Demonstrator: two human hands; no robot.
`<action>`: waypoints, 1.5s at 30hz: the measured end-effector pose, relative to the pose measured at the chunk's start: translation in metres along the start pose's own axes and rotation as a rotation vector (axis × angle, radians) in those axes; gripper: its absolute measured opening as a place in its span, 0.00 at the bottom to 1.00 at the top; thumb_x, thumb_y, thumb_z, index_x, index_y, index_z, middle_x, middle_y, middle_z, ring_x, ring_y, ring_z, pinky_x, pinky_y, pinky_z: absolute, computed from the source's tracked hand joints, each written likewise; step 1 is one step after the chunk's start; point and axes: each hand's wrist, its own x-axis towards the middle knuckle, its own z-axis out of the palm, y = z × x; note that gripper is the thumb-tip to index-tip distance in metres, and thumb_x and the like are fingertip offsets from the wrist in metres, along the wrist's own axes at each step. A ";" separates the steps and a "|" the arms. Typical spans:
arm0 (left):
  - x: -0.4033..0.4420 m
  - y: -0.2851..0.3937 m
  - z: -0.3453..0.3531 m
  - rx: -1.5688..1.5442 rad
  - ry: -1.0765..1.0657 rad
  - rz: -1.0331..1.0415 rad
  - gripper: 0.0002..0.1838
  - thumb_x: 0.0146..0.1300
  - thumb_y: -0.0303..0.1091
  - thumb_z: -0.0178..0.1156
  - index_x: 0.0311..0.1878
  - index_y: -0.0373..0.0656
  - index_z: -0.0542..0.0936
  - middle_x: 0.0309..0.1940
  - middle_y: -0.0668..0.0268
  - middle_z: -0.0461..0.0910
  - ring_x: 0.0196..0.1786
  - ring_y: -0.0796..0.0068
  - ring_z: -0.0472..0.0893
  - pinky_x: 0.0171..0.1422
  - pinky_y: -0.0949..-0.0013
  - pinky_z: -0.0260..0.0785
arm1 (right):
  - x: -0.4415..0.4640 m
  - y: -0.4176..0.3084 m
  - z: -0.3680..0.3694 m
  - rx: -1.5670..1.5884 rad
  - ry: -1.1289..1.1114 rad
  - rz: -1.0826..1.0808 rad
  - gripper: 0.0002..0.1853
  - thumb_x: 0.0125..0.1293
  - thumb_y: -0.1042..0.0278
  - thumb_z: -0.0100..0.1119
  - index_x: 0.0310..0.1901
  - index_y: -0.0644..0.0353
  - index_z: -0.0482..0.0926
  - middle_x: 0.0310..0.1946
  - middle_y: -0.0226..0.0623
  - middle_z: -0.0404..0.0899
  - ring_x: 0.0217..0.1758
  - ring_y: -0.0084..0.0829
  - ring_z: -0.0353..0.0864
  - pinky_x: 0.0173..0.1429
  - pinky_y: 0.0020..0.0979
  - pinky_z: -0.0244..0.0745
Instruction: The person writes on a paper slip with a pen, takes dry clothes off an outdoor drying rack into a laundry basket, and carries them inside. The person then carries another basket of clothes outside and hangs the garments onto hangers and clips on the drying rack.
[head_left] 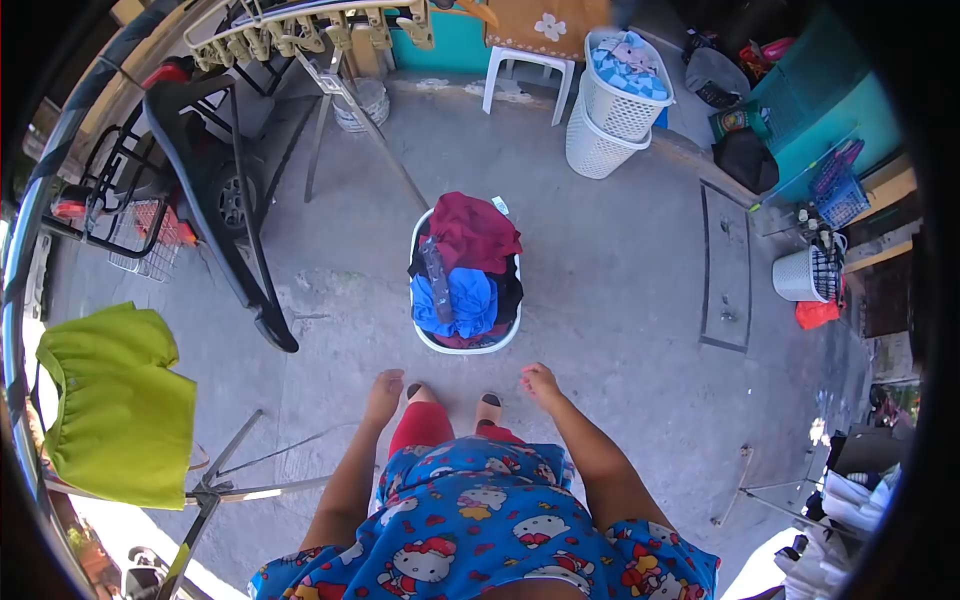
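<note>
A white laundry basket (415, 315) stands on the concrete floor just ahead of my feet. Heaped in it are a maroon cloth (468, 228), a bright blue garment (472, 300) and a dark grey patterned piece (436, 278). My left hand (386, 385) hangs over my left foot, short of the basket's near end, fingers loose and holding nothing. On the other side my right hand (541, 384) hangs beyond my right foot, its fingers loosely bent and apart, with nothing visible in them. Neither hand touches the basket.
Lime green shorts (120, 405) hang on a metal rack at the left, near a black hanger (215, 215). Clothes pegs (300, 35) line a bar above. Stacked white baskets (612, 130) stand behind, beside a white stool (528, 62). A motorbike wheel (236, 200) shows at left.
</note>
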 end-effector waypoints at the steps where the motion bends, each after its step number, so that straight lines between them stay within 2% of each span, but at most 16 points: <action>1: 0.018 0.000 0.007 -0.010 -0.006 -0.024 0.13 0.52 0.27 0.52 0.42 0.38 0.74 0.40 0.54 0.74 0.44 0.58 0.75 0.50 0.65 0.66 | 0.006 -0.005 -0.002 -0.002 -0.030 0.000 0.09 0.55 0.68 0.47 0.39 0.52 0.73 0.25 0.30 0.73 0.21 0.21 0.68 0.21 0.25 0.63; 12: 0.155 0.053 0.066 0.167 -0.022 0.010 0.14 0.48 0.30 0.53 0.40 0.38 0.75 0.39 0.50 0.75 0.47 0.52 0.72 0.53 0.60 0.64 | 0.028 -0.034 -0.074 -0.045 0.017 -0.024 0.11 0.57 0.64 0.49 0.42 0.53 0.72 0.27 0.32 0.75 0.24 0.23 0.71 0.24 0.26 0.66; 19: 0.187 0.055 0.102 0.303 -0.039 -0.012 0.14 0.50 0.31 0.50 0.42 0.44 0.75 0.44 0.53 0.72 0.49 0.51 0.70 0.54 0.58 0.63 | 0.064 -0.023 -0.132 0.295 0.239 0.141 0.11 0.57 0.63 0.47 0.42 0.51 0.70 0.28 0.35 0.75 0.25 0.29 0.73 0.24 0.30 0.66; 21: 0.179 0.102 0.112 0.103 0.190 0.219 0.11 0.52 0.26 0.48 0.40 0.43 0.73 0.39 0.54 0.74 0.45 0.53 0.73 0.51 0.59 0.65 | 0.079 -0.029 -0.138 0.201 0.089 0.161 0.12 0.56 0.63 0.49 0.42 0.52 0.70 0.30 0.36 0.76 0.28 0.31 0.74 0.28 0.31 0.69; 23: 0.166 0.188 0.131 -0.141 0.202 0.374 0.10 0.53 0.20 0.48 0.41 0.39 0.71 0.38 0.56 0.73 0.41 0.59 0.75 0.48 0.66 0.67 | 0.070 -0.082 -0.123 0.130 -0.248 0.075 0.11 0.58 0.62 0.50 0.42 0.53 0.71 0.34 0.35 0.77 0.34 0.29 0.75 0.37 0.29 0.69; 25: 0.149 0.288 0.162 -0.452 0.016 0.518 0.16 0.52 0.14 0.43 0.45 0.38 0.69 0.37 0.61 0.72 0.41 0.71 0.75 0.46 0.73 0.66 | 0.054 -0.139 -0.090 0.177 -0.732 0.022 0.13 0.61 0.61 0.50 0.46 0.55 0.70 0.38 0.33 0.76 0.39 0.26 0.75 0.43 0.27 0.68; 26: 0.132 0.340 0.172 -0.440 -0.103 0.579 0.16 0.53 0.15 0.43 0.46 0.39 0.69 0.38 0.61 0.71 0.41 0.72 0.74 0.47 0.72 0.66 | 0.010 -0.196 -0.064 0.097 -0.813 0.040 0.15 0.62 0.61 0.49 0.48 0.58 0.70 0.43 0.33 0.73 0.45 0.25 0.73 0.47 0.28 0.68; 27: 0.123 0.381 0.192 -0.458 -0.173 0.758 0.15 0.54 0.16 0.44 0.45 0.39 0.69 0.39 0.62 0.70 0.41 0.72 0.74 0.47 0.72 0.66 | -0.008 -0.223 -0.052 0.070 -1.196 -0.077 0.14 0.62 0.61 0.49 0.46 0.58 0.70 0.44 0.30 0.72 0.48 0.22 0.70 0.47 0.25 0.67; 29: 0.098 0.453 0.221 -0.507 -0.335 0.951 0.14 0.54 0.18 0.45 0.44 0.39 0.69 0.38 0.62 0.70 0.41 0.69 0.74 0.45 0.71 0.67 | -0.058 -0.269 -0.043 -0.013 -1.512 -0.158 0.10 0.62 0.65 0.49 0.43 0.59 0.70 0.41 0.31 0.72 0.46 0.21 0.70 0.47 0.23 0.66; 31: 0.075 0.492 0.235 -0.508 -0.432 1.086 0.13 0.53 0.18 0.46 0.44 0.39 0.69 0.38 0.61 0.69 0.41 0.66 0.74 0.44 0.69 0.67 | -0.070 -0.284 -0.048 -0.156 -1.672 -0.007 0.07 0.59 0.70 0.50 0.38 0.62 0.71 0.40 0.32 0.70 0.47 0.20 0.68 0.51 0.23 0.62; 34: 0.070 0.500 0.249 -0.470 -0.445 1.207 0.13 0.53 0.18 0.46 0.43 0.39 0.69 0.37 0.60 0.69 0.41 0.64 0.73 0.43 0.68 0.67 | -0.091 -0.323 -0.106 -0.202 -1.628 0.076 0.05 0.57 0.72 0.50 0.35 0.62 0.71 0.37 0.32 0.71 0.44 0.22 0.70 0.49 0.22 0.63; 37: 0.070 0.472 0.231 -0.456 -0.296 1.125 0.15 0.52 0.17 0.44 0.43 0.38 0.70 0.38 0.58 0.71 0.42 0.63 0.73 0.44 0.67 0.67 | -0.045 -0.318 -0.150 -0.132 -1.727 -0.101 0.06 0.59 0.69 0.49 0.37 0.61 0.70 0.34 0.32 0.72 0.40 0.22 0.70 0.47 0.24 0.65; 39: 0.071 0.435 0.210 -0.471 -0.126 0.897 0.16 0.50 0.16 0.43 0.42 0.38 0.71 0.37 0.59 0.71 0.41 0.64 0.73 0.44 0.68 0.67 | -0.023 -0.322 -0.187 -0.158 -1.277 -0.115 0.06 0.59 0.69 0.48 0.37 0.59 0.70 0.33 0.31 0.72 0.37 0.23 0.71 0.43 0.24 0.65; 41: 0.076 0.390 0.184 -0.462 0.130 0.524 0.17 0.48 0.15 0.42 0.41 0.38 0.71 0.35 0.61 0.71 0.39 0.69 0.74 0.43 0.70 0.67 | 0.020 -0.302 -0.200 0.145 -0.896 -0.034 0.07 0.59 0.68 0.48 0.38 0.56 0.70 0.33 0.31 0.72 0.34 0.23 0.72 0.38 0.23 0.65; 43: 0.108 0.294 0.186 -0.427 0.372 0.238 0.16 0.49 0.17 0.47 0.44 0.38 0.70 0.38 0.60 0.70 0.40 0.69 0.74 0.45 0.71 0.66 | 0.047 -0.284 -0.211 0.097 -0.467 -0.122 0.06 0.58 0.67 0.48 0.38 0.54 0.70 0.32 0.30 0.73 0.31 0.22 0.72 0.34 0.22 0.64; 45: 0.132 0.206 0.178 0.011 0.638 -0.002 0.18 0.48 0.21 0.52 0.46 0.38 0.68 0.41 0.56 0.69 0.43 0.61 0.73 0.47 0.65 0.67 | 0.072 -0.267 -0.226 0.162 -0.350 -0.072 0.06 0.58 0.68 0.48 0.38 0.53 0.70 0.31 0.30 0.74 0.30 0.21 0.71 0.34 0.22 0.64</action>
